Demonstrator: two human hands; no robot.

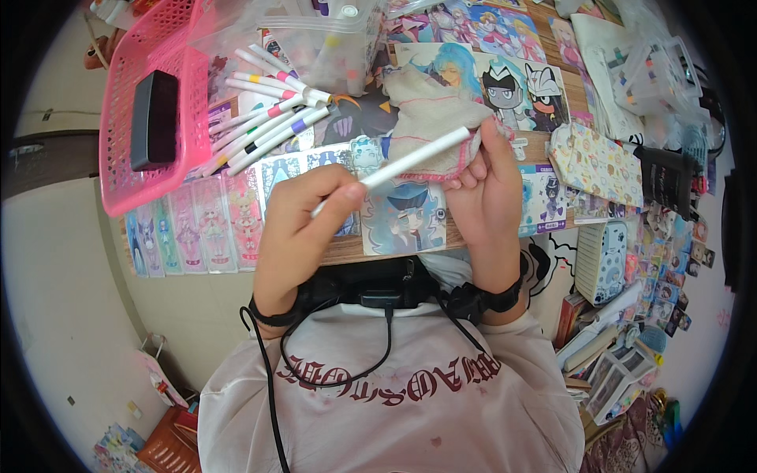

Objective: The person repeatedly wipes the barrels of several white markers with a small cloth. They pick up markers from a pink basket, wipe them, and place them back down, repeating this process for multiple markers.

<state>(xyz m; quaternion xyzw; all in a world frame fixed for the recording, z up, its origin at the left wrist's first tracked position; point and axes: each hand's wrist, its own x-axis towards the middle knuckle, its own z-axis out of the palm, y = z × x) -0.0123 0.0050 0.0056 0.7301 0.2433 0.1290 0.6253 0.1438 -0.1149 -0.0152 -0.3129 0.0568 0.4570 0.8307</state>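
A slim white marker pen (414, 155) is pinched between the thumb and fingers of my left hand (298, 222). It slants up to the right, its far end lying over a grey-beige cloth (429, 112) with pink stripes and a pink stitched edge. My right hand (494, 198) grips the cloth's right edge, with the thumb or a finger raised beside the pen's tip. Fingers partly hide the pen's near end. Beyond my left hand, several white markers with coloured bands (298, 126) lie fanned in a pile on the wooden table (461, 235).
A pink perforated basket (198, 112) holding a black box (155, 121) stands left, beside a clear plastic bin (349, 65). Cartoon cards (405, 219) cover much of the tabletop. On the right are a patterned pouch (594, 162) and a clear container of markers (653, 77). A black cable (272, 378) hangs over my shirt.
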